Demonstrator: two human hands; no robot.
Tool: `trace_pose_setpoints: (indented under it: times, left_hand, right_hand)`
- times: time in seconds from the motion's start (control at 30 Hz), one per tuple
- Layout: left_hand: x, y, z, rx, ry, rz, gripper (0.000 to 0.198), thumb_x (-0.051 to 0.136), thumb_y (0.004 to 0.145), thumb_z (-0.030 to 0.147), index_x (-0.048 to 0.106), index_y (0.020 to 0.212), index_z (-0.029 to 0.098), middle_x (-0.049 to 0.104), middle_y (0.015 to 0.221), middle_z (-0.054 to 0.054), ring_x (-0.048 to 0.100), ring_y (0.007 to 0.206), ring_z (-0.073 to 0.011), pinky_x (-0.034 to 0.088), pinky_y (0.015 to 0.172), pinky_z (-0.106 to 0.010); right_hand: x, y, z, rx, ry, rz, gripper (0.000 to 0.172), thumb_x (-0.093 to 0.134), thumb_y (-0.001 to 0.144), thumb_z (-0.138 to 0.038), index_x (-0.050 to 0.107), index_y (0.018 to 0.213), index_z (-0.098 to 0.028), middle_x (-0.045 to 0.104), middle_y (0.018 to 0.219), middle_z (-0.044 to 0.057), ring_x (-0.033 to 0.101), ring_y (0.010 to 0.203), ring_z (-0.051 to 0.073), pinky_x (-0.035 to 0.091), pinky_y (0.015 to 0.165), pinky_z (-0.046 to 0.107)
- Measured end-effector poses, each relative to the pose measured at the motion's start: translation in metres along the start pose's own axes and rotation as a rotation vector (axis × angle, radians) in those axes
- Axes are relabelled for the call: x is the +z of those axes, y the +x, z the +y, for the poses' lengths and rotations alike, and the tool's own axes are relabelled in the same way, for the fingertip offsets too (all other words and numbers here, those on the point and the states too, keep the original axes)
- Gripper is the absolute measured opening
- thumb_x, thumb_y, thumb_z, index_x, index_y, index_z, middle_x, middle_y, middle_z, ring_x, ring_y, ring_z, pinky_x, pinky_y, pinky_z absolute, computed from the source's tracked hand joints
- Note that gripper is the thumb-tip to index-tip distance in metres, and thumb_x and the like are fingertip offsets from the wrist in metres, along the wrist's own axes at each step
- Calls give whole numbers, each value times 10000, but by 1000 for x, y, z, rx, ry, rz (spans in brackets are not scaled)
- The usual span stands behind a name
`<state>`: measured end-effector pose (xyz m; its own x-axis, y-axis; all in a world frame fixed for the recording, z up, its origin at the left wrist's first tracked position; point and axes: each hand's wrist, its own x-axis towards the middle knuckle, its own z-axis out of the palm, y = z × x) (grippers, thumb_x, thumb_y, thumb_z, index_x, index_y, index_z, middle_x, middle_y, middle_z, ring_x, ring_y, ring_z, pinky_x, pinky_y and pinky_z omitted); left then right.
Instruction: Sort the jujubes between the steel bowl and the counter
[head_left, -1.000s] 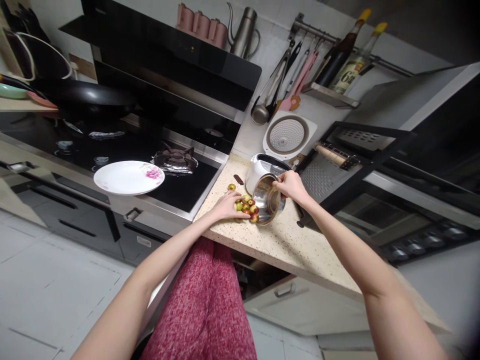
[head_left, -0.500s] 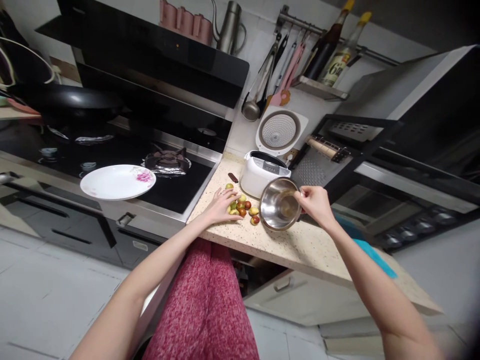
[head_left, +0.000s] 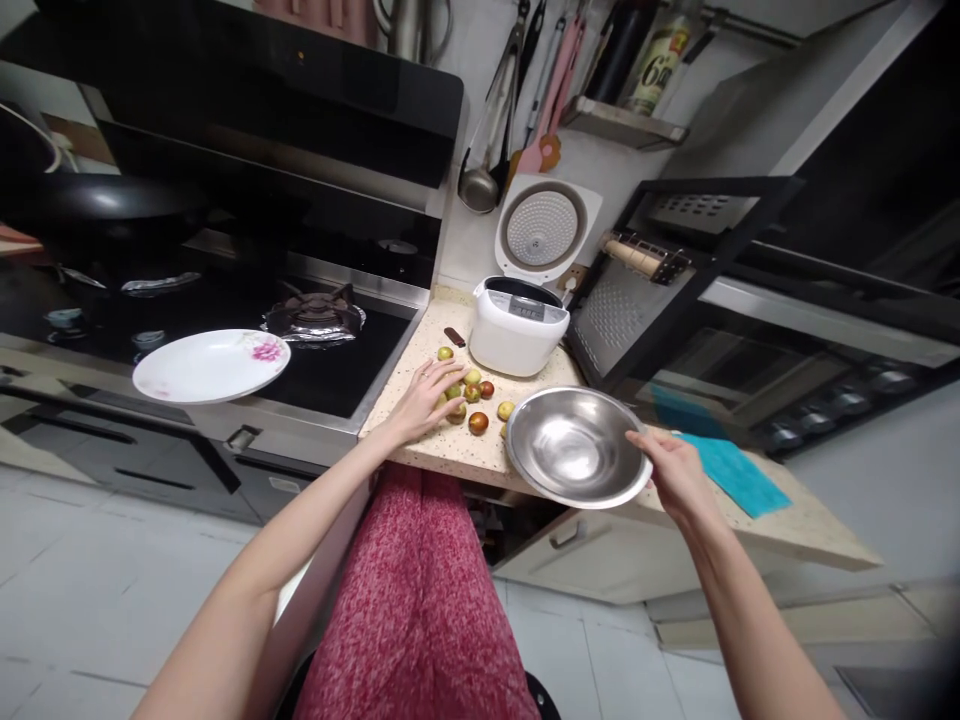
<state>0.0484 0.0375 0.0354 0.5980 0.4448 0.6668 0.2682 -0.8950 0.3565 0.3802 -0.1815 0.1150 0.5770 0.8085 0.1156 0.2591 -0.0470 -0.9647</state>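
Note:
My right hand (head_left: 673, 466) grips the right rim of an empty steel bowl (head_left: 576, 447), held level at the front edge of the speckled counter (head_left: 517, 470). My left hand (head_left: 421, 398) lies open, fingers spread, on the counter over a cluster of several small green and red fruits (head_left: 472, 392). One fruit (head_left: 445, 353) sits apart behind the hand. A white rice cooker (head_left: 517, 336) with its lid up stands just behind the fruits.
A white plate with a pink flower (head_left: 211, 364) rests on the stove's front edge. A black wok (head_left: 97, 205) sits on the far burner. A black rack (head_left: 675, 270) stands right of the cooker. A blue cloth (head_left: 731, 470) lies on the counter's right part.
My right hand swung the steel bowl from tipped over the fruits to level and lower, nearer me. The fruits spread out on the counter. My left hand stayed over them.

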Motion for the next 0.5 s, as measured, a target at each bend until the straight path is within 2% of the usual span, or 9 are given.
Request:
trace_pose_setpoints:
  times: [0.17, 0.27, 0.33, 0.37, 0.43, 0.5]
  left_hand:
    - [-4, -7, 8, 107, -3, 84, 432, 546, 1050, 323, 569, 1468, 214, 620, 1473, -132, 508, 1456, -292, 349, 1256, -572]
    - [-8, -22, 28, 146, -67, 204, 317, 542, 1048, 269, 678, 1329, 216, 716, 1312, -114, 607, 1330, -271, 452, 1167, -512]
    - [-12, -37, 50, 58, -176, 264, 283, 511, 1062, 258, 714, 1252, 205, 748, 1198, -106, 666, 1204, -242, 517, 1081, -442]
    - [-13, -47, 63, -4, -237, 243, 286, 494, 1072, 270, 718, 1237, 204, 754, 1171, -102, 685, 1153, -229, 540, 1039, -409]
    - [-17, -65, 87, -182, -348, 161, 300, 495, 1079, 334, 713, 1245, 212, 753, 1184, -101, 702, 1122, -228, 550, 1023, -389]
    - [-20, -81, 108, -390, -480, 36, 375, 484, 1081, 414, 650, 1365, 234, 733, 1255, -102, 706, 1133, -235, 562, 1024, -385]
  right_hand:
    - [6, -24, 24, 71, 61, -31, 510, 851, 649, -574, 522, 512, -209, 443, 380, -40, 357, 311, 87, 260, 303, 228]
    - [7, -35, 32, 110, 121, -31, 547, 873, 619, -605, 514, 505, -208, 448, 382, -37, 355, 310, 81, 250, 296, 222]
    - [7, -44, 35, 180, 175, -28, 561, 902, 575, -608, 524, 502, -201, 450, 381, -37, 356, 309, 77, 244, 296, 214]
    - [7, -49, 37, 219, 201, -36, 556, 914, 560, -606, 544, 510, -194, 462, 387, -35, 363, 312, 76, 247, 299, 210]
    - [10, -60, 40, 284, 248, -71, 537, 931, 553, -598, 596, 541, -179, 498, 408, -26, 379, 322, 74, 255, 309, 203]
    - [17, -72, 43, 328, 285, -138, 509, 940, 561, -587, 662, 593, -162, 572, 458, 0, 429, 353, 82, 291, 335, 198]
